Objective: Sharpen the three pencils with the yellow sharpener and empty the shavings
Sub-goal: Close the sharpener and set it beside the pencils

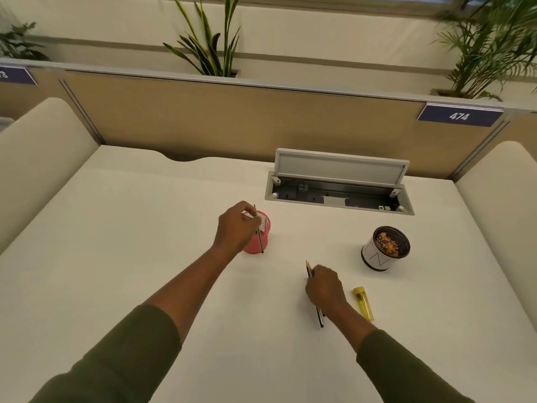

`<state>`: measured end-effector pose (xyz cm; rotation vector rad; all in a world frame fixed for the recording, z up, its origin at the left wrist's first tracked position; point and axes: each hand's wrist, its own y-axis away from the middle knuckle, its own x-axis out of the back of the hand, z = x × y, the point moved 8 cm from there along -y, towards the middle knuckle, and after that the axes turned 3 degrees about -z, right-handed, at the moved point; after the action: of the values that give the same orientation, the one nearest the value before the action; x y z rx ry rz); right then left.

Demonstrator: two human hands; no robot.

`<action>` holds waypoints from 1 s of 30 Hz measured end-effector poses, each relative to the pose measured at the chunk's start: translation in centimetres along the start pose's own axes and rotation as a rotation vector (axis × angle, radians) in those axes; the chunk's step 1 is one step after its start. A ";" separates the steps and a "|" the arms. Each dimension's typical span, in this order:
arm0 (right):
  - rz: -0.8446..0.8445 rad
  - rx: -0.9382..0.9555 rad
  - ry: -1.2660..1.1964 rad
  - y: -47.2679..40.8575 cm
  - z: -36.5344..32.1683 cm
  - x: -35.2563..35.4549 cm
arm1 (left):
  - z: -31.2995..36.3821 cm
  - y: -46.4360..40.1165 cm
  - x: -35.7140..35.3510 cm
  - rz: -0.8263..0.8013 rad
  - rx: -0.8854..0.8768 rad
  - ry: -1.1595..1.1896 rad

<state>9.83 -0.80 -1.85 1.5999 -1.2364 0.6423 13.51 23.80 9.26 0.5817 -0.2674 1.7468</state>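
Both hands busy with pencils

Left hand (236,228) pinches a pencil (259,232) at the pink cup (258,242); right hand (325,287) clamps two pencils (308,268) on the worktop (145,242).

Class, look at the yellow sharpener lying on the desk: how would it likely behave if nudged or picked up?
The yellow sharpener lies on its side and looks cylindrical, so a sideways nudge would probably roll it on the smooth desk. It looks like small, see-through plastic, so probably light and stiff. Its glossy surface might be slightly slippery.

white desk (145,257) | centre: pink cup (257,246) | right: cup of shavings (385,248) | lower right: yellow sharpener (363,303), pencils (308,269)
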 end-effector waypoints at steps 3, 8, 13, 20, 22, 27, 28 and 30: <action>0.089 0.154 -0.186 -1.0 -5.0 4.2 | 0.4 -1.0 1.2 0.060 -0.060 -0.020; 0.267 0.441 -0.389 -1.7 -14.2 11.1 | 1.4 -2.0 2.5 0.146 -0.169 -0.013; 0.258 0.549 -0.417 -3.7 -18.7 11.5 | 1.6 -3.0 2.8 0.148 -0.218 -0.066; 0.112 0.480 -0.196 -6.2 -18.3 5.5 | -1.9 -4.1 1.7 0.135 -0.139 -0.120; 0.100 0.459 -0.162 -6.6 -18.0 4.8 | -2.7 -4.4 1.4 0.121 -0.124 -0.124; 0.087 0.445 -0.123 -7.1 -18.1 4.1 | -3.7 -4.6 0.7 0.077 -0.107 -0.119; 0.087 0.447 -0.117 -7.1 -18.1 4.0 | -3.8 -4.6 0.6 0.069 -0.102 -0.118; 0.093 0.440 -0.108 -7.3 -18.0 3.9 | -3.8 -4.8 0.5 0.059 -0.096 -0.119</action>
<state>20.61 14.07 5.62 1.9657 -1.3167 0.9471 17.06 27.29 5.67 0.6136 -0.4535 1.7482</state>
